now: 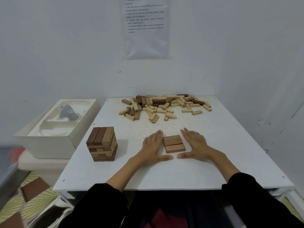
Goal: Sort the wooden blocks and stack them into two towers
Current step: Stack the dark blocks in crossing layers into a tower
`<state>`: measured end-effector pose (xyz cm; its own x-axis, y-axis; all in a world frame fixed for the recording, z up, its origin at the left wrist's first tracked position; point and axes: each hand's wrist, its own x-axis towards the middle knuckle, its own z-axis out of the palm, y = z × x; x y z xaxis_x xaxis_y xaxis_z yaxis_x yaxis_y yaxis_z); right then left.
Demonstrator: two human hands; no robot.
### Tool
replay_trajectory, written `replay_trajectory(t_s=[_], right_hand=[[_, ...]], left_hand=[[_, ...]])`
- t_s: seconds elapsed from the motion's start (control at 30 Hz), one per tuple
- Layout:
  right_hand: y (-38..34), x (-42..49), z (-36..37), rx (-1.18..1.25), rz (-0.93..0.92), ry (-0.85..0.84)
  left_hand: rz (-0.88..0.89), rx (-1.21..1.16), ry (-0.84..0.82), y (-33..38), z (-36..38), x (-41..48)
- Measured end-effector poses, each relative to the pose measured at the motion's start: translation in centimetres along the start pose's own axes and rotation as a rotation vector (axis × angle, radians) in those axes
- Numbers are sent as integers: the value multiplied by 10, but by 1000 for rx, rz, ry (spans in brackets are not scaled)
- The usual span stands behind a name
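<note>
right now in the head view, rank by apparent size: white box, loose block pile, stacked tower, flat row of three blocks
1. white box
2. loose block pile, farther back, so it may really rival the box
3. stacked tower
4. flat row of three blocks

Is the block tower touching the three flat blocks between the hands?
Apart. The head view shows the tower left of the three flat blocks, with the left hand and bare table between.
</note>
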<state>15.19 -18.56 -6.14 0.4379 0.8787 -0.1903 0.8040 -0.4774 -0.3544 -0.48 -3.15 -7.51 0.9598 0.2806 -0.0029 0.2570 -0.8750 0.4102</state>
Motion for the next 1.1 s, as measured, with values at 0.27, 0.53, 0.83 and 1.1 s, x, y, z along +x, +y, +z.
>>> replay_trajectory(t_s=[0.27, 0.53, 0.83, 1.1], right_hand=[[-3, 9, -6, 91, -18, 80], [-9, -8, 12, 1, 85, 53], [-28, -6, 13, -120, 142, -158], [-27, -5, 13, -118, 142, -119]], left_hand=[[17, -62, 33, -6, -14, 18], [-27, 105, -79, -12, -12, 6], [-95, 188, -112, 8, 0, -2], [-102, 147, -107, 7, 2, 3]])
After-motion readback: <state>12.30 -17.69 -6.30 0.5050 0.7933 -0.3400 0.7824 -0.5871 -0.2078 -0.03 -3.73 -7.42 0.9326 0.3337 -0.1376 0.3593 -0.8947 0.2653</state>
